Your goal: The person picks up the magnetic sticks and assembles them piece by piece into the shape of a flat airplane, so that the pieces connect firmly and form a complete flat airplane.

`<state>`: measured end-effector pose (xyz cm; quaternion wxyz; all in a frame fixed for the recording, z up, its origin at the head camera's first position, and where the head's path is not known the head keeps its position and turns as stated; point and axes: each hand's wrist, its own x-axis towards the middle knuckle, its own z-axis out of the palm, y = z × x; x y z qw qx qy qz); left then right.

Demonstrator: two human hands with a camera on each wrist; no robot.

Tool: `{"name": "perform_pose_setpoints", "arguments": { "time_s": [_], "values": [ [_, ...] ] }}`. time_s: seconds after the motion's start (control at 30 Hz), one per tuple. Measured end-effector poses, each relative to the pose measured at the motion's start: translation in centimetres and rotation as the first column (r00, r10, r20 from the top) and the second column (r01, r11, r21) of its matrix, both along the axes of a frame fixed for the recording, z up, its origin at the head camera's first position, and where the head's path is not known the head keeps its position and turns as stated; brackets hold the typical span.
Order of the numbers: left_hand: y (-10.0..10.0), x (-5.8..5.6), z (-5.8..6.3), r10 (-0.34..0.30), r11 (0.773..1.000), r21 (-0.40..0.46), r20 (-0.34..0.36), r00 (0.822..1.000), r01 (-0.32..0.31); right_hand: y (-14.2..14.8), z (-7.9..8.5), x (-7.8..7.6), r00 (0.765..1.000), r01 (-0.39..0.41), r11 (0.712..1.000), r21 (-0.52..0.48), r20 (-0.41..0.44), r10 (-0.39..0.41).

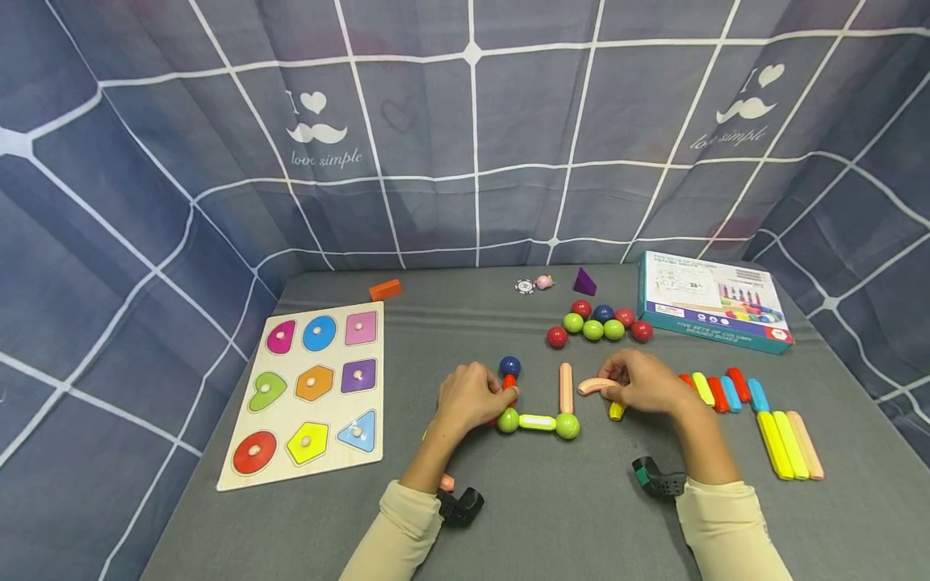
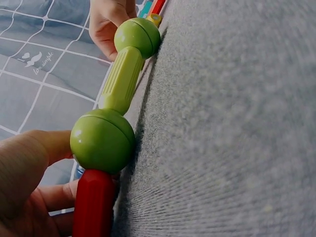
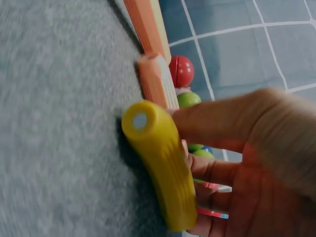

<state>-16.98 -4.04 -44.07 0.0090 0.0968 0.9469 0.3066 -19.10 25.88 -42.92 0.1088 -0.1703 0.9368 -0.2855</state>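
A magnetic stick-and-ball chain lies before me: a blue ball, a red stick, a green ball, a yellow-green stick, a second green ball and an upright-pointing peach stick. My left hand grips the red stick by the first green ball; its fingertips are partly hidden. Another red stick touches that ball. My right hand pinches a curved peach stick, its near end close to the straight one. Beneath that hand lies a curved yellow stick.
Several red, green and blue balls cluster behind. Colored sticks lie at right near a toy box. A wooden shape puzzle occupies the left. Orange and purple blocks stand at the back.
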Motion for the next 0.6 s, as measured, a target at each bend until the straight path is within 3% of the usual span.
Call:
{"name": "perform_pose_setpoints", "arguments": {
  "time_s": [0.13,0.23,0.4,0.6],
  "values": [
    [-0.1,0.0,0.1,0.000,1.000,-0.011,-0.001,1.000,0.000,-0.8,0.2,-0.1,0.999,0.030,0.999,0.016,-0.036,-0.029],
    [-0.1,0.1,0.2,0.002,1.000,-0.023,0.004,1.000,-0.002,-2.1,0.4,-0.3,0.991,0.033,0.999,-0.021,-0.126,-0.035],
    [-0.1,0.0,0.3,0.010,0.999,-0.040,0.023,1.000,-0.009,-5.7,0.0,-1.6,0.955,-0.013,0.998,-0.066,-0.297,-0.007],
    [-0.2,0.0,0.4,0.015,0.999,-0.051,0.038,0.999,-0.014,-8.9,-0.8,-3.5,0.929,-0.027,1.000,0.007,-0.370,0.028]
  ]
}}
